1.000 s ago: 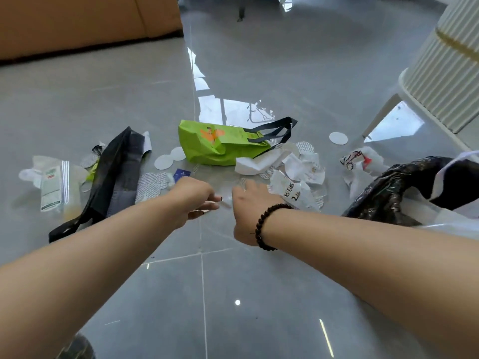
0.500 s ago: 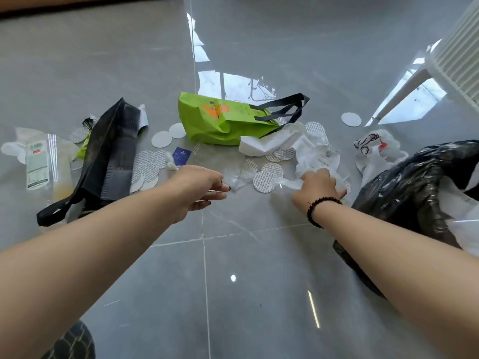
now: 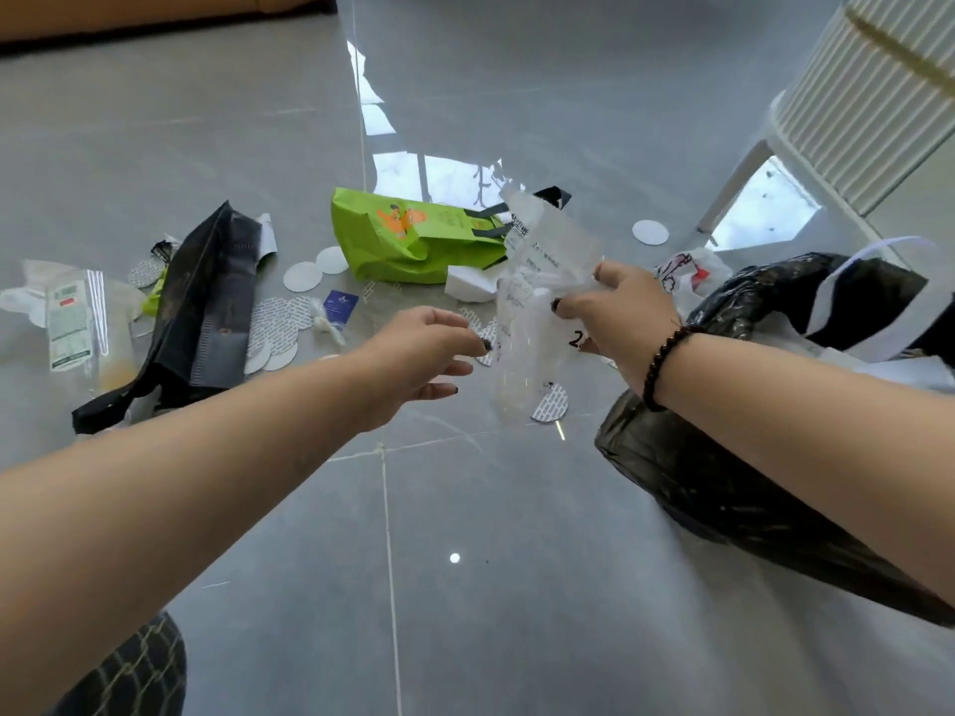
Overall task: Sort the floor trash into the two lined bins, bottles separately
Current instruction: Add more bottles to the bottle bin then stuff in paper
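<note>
Two hands: both reach out over the grey floor (image 3: 258, 147), near each other.
Right hand (image 3: 622, 317): its fingers curl round a clear wrapper and grip it, up off the floor. A dark bead band (image 3: 663, 364) sits on the wrist.
Wrapper (image 3: 537, 281): crumpled see-through plastic with small print and a black "2". It hangs between the two hands and sticks up past the right fingers.
Left hand (image 3: 418, 354): fingers loosely bent, tips just beside the wrapper's low edge. I cannot tell if they touch it. It holds nothing I can see.
Black bin bag (image 3: 723, 488): just to the right of the right hand and under that arm, with white plastic in its mouth.
Green bag (image 3: 408, 240): lies past both hands, partly behind the wrapper.
Round paper discs (image 3: 302, 276): scattered past and below the hands; one striped disc (image 3: 550, 405) lies under the wrapper.
Long black bag (image 3: 201, 312): flat on the floor, left of the left hand.
Clear packet (image 3: 70, 323): far left, beyond the black bag.
White slatted chair (image 3: 868, 95): far off, up and right of the right hand.
</note>
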Demonstrator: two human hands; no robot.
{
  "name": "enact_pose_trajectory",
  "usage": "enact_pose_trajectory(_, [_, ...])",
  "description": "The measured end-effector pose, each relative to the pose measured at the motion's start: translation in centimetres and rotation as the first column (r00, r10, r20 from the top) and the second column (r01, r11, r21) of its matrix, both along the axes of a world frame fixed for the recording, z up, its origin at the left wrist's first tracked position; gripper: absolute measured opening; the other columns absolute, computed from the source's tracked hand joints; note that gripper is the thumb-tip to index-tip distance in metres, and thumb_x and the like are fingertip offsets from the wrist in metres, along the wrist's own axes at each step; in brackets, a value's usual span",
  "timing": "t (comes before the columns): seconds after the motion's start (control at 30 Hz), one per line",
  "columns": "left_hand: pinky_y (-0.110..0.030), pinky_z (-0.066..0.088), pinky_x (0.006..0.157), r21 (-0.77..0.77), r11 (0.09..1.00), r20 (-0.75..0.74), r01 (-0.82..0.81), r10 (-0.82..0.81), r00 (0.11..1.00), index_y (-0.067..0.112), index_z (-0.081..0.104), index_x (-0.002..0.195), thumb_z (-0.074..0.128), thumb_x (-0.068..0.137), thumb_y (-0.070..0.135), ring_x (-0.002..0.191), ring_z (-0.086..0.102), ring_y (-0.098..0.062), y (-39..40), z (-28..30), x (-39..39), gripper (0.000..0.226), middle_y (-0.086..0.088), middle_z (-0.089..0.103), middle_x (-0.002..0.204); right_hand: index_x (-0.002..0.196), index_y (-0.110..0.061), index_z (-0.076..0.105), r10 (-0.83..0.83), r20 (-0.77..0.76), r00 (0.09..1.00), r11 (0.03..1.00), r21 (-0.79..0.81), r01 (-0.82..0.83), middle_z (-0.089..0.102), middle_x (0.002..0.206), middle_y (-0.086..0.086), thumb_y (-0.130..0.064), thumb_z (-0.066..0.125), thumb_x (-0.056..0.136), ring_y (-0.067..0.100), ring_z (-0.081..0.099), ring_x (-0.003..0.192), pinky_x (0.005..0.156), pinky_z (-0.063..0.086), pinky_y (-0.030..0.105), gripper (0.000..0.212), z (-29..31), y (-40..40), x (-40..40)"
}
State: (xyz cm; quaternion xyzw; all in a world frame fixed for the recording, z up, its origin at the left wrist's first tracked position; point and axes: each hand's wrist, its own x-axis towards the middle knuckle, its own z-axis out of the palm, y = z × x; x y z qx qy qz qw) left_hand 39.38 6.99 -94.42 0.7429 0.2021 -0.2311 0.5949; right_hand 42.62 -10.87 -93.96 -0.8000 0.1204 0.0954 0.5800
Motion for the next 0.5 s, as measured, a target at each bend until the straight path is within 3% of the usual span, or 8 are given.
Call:
enact_pose_trajectory(0.1, [-0.042, 0.052, 0.093, -0.071, 0.992, -0.005, 0.100, -0.100, 0.995, 0.019, 0.053, 0.124, 0.070, 0.084, 0.022, 0.109, 0.062, -0.021, -1.0, 1.1, -1.1, 0.043, -0.003, 0.066, 0.115, 0.097, -0.008, 0.064, 0.036, -0.045, 0.998, 0.976, 0.215, -0.025, 0.068, 0.096, 0.007, 0.002, 0.066, 0.082, 0.019, 0.067, 0.078, 0.062, 0.055, 0.030, 0.019, 2.3, -1.6, -1.8])
enact_pose_trajectory(0.2, [-0.043, 0.053, 0.093, -0.224, 0.961, 0.016, 0.160, -0.160, 0.987, 0.019, 0.060, 0.116, 0.069, 0.084, 0.019, 0.103, 0.066, -0.023, -2.2, 2.2, -2.4, 0.033, -0.003, 0.071, 0.113, 0.086, -0.011, 0.065, 0.060, -0.062, 0.996, 0.935, 0.354, -0.034, 0.072, 0.091, 0.008, 0.003, 0.066, 0.082, 0.020, 0.070, 0.077, 0.062, 0.057, 0.032, 0.014, 4.2, -3.4, -3.7])
enact_pose_trajectory(0.27, [-0.038, 0.056, 0.085, -0.276, 0.947, 0.074, 0.166, -0.151, 0.986, 0.016, 0.062, 0.114, 0.070, 0.083, 0.014, 0.099, 0.068, -0.026, -3.1, 2.6, -3.4, 0.032, -0.005, 0.073, 0.108, 0.099, -0.008, 0.065, 0.056, -0.061, 0.997, 0.938, 0.345, -0.032, 0.070, 0.107, 0.013, -0.003, 0.069, 0.081, 0.029, 0.068, 0.097, 0.081, 0.057, 0.045, 0.019, 5.2, -4.7, -4.9])
enact_pose_trajectory(0.33, [-0.037, 0.057, 0.084, -0.266, 0.948, 0.126, 0.173, -0.144, 0.982, 0.012, 0.064, 0.113, 0.076, 0.078, 0.014, 0.101, 0.068, -0.028, -4.3, 2.9, -4.1, 0.037, -0.005, 0.074, 0.104, 0.105, -0.008, 0.065, 0.047, -0.035, 0.998, 0.945, 0.324, -0.033, 0.069, 0.111, 0.013, -0.005, 0.070, 0.080, 0.033, 0.065, 0.105, 0.091, 0.052, 0.052, 0.026, 6.2, -5.8, -6.0])
enact_pose_trajectory(0.5, [-0.039, 0.054, 0.086, -0.223, 0.955, 0.222, 0.193, -0.143, 0.964, 0.013, 0.063, 0.109, 0.086, 0.067, 0.018, 0.093, 0.072, -0.021, -7.1, 3.9, -4.5, 0.047, 0.001, 0.076, 0.096, 0.118, -0.007, 0.060, 0.035, 0.078, 0.996, 0.942, 0.331, -0.060, 0.072, 0.106, 0.011, -0.003, 0.069, 0.074, 0.029, 0.069, 0.098, 0.084, 0.055, 0.046, 0.045, 8.5, -9.3, -7.9])
